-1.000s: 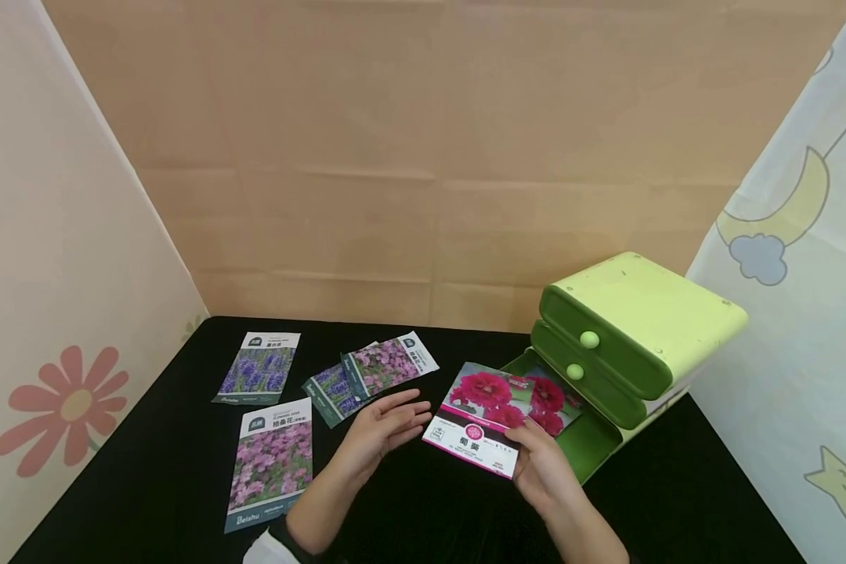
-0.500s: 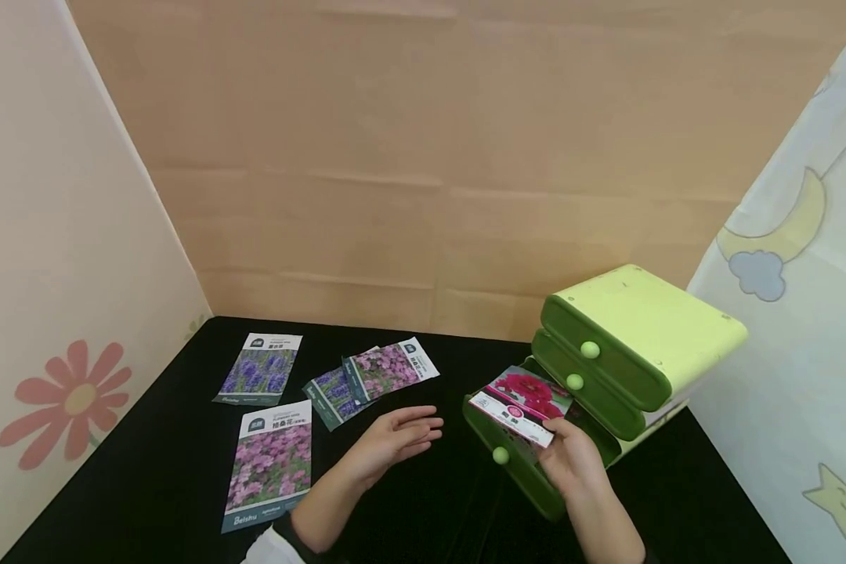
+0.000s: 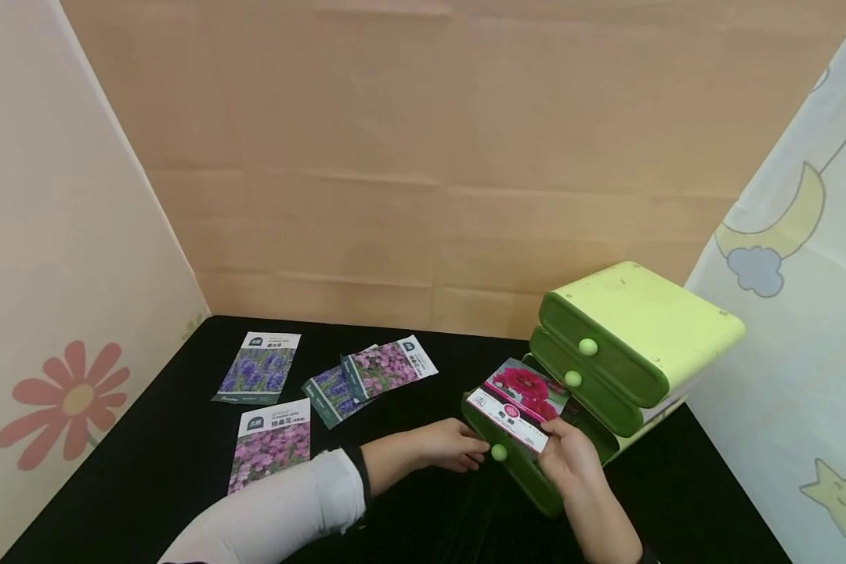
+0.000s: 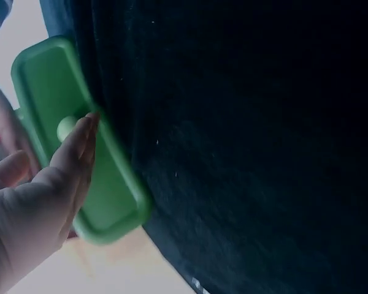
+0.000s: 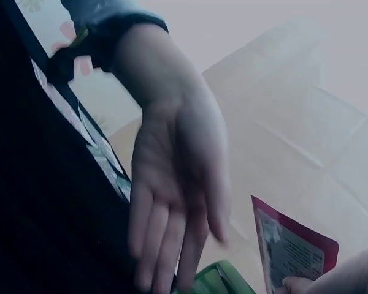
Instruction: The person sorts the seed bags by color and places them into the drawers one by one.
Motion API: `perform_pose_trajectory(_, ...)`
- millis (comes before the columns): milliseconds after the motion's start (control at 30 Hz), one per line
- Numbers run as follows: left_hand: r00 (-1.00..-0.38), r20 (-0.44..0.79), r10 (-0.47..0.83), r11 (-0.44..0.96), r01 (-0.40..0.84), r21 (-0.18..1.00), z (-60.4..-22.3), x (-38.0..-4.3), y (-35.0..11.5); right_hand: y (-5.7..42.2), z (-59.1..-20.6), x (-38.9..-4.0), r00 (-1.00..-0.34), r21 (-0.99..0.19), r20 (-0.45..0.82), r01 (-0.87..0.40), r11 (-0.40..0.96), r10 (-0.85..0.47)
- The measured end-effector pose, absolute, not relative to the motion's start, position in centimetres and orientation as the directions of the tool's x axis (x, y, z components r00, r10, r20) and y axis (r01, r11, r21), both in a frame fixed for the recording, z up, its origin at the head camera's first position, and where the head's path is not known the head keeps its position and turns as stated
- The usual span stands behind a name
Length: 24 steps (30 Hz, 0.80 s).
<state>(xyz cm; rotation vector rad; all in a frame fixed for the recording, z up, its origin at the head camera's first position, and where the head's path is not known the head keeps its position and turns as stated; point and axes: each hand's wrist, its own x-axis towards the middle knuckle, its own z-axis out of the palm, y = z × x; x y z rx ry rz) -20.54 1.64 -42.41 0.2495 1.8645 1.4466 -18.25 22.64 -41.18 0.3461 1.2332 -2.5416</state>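
Note:
My right hand [image 3: 571, 460] pinches the edge of a seed packet [image 3: 522, 392] with dark pink flowers and a white label band. The packet is over the pulled-out bottom drawer [image 3: 536, 484] of a green drawer box [image 3: 648, 329]; the drawer's inside is mostly hidden. In the right wrist view, the packet's printed back [image 5: 288, 251] shows. Close to the drawer's round knob [image 3: 499, 452] is my left hand [image 3: 454, 445]. Seen from the left wrist, its fingers [image 4: 73, 144] are nearly straight beside the knob [image 4: 66, 127]; whether they touch it I cannot tell.
Several other seed packets lie on the black cloth to the left: a lavender one [image 3: 257, 368], a large pink-flower one [image 3: 271, 442], and a pink one [image 3: 389, 366] overlapping another lavender one [image 3: 334, 395]. The two upper drawers [image 3: 588, 380] stick out slightly, staggered.
The right hand has carried the flower packet right, over the bottom drawer, uncovering the drawer's front and knob. The left hand has moved right, from beside the table packets to the knob.

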Motion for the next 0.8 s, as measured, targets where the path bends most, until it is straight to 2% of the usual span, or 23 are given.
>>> perform_pose_trajectory(300, -0.691, -0.493, 0.528, 0.348, -0.352, 0.869, -43.2, -21.4, 4.0, 23.1, -40.8, -18.2, -0.926, -0.66, -0.346, 0.353, -0.663, -0.149)
perform_pose_trajectory(567, -0.605, -0.54, 0.586, 0.477, -0.281, 0.833, -42.8, -22.4, 4.4, 24.6, -40.9, -19.3, -0.912, -0.524, -0.397, 0.316, -0.791, -0.102)
perform_pose_trajectory(800, -0.642, -0.529, 0.555, 0.488, -0.263, 0.832, -43.1, -22.1, 5.1, 23.9, -41.4, -18.9, -0.915, -0.458, -0.402, 0.222, -0.86, -0.022)
